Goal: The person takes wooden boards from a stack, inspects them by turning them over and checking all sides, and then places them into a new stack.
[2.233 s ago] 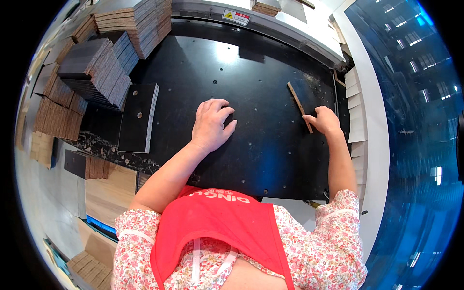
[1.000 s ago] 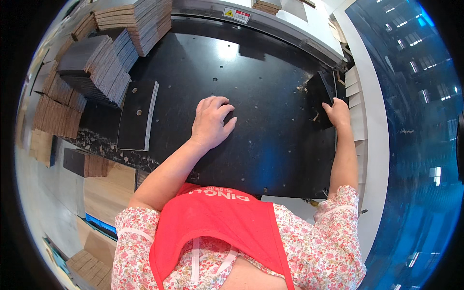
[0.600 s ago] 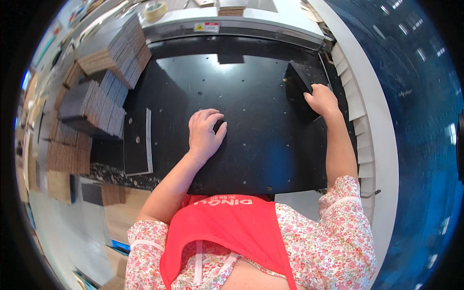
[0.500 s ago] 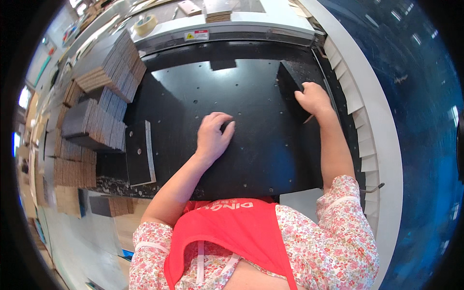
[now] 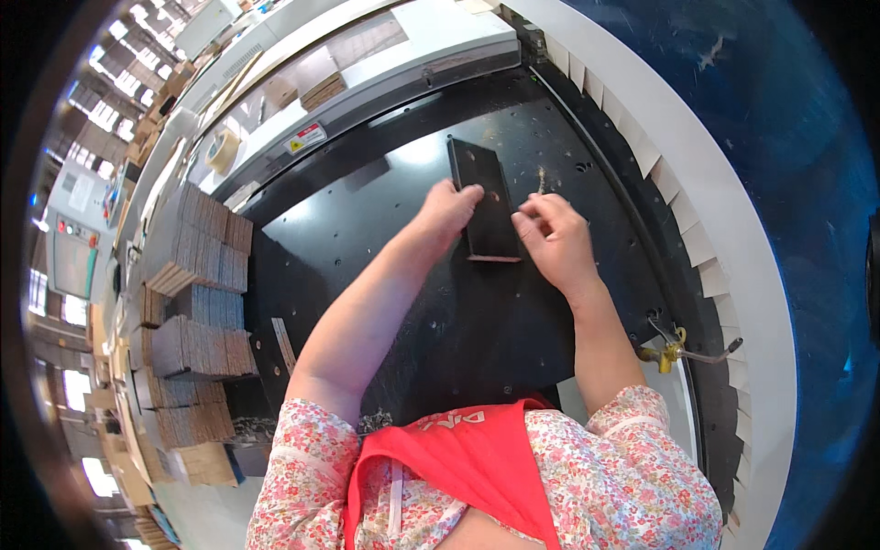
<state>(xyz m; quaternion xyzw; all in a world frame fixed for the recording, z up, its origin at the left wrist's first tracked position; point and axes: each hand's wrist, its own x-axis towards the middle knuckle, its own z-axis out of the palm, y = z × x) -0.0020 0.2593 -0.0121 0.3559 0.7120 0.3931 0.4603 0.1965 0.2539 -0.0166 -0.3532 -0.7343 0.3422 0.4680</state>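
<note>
A dark rectangular board [image 5: 493,225] with a pale cut edge stands tilted over the black perforated machine table [image 5: 431,321]. My left hand [image 5: 447,211] is closed on its left edge, thumb lying on the board's face. Close beside the right edge is my right hand [image 5: 557,240], its fingers curled in toward the thumb. Whether it touches the board or pinches something small is hidden. Small pale debris [image 5: 541,181] lies on the table just beyond that hand. Another dark board [image 5: 271,353] rests at the table's left, partly behind my left forearm.
Stacks of cut boards [image 5: 203,344] line the left side. Across the far edge runs a white machine beam [image 5: 440,41] carrying a tape roll [image 5: 222,151]. A pleated guard [image 5: 683,215] borders the right, with a brass valve fitting [image 5: 667,353] near my right elbow.
The board has come from the right side toward the middle. My left hand has moved up and taken hold of it; my right hand has shifted off its face to beside its edge. The view has turned.
</note>
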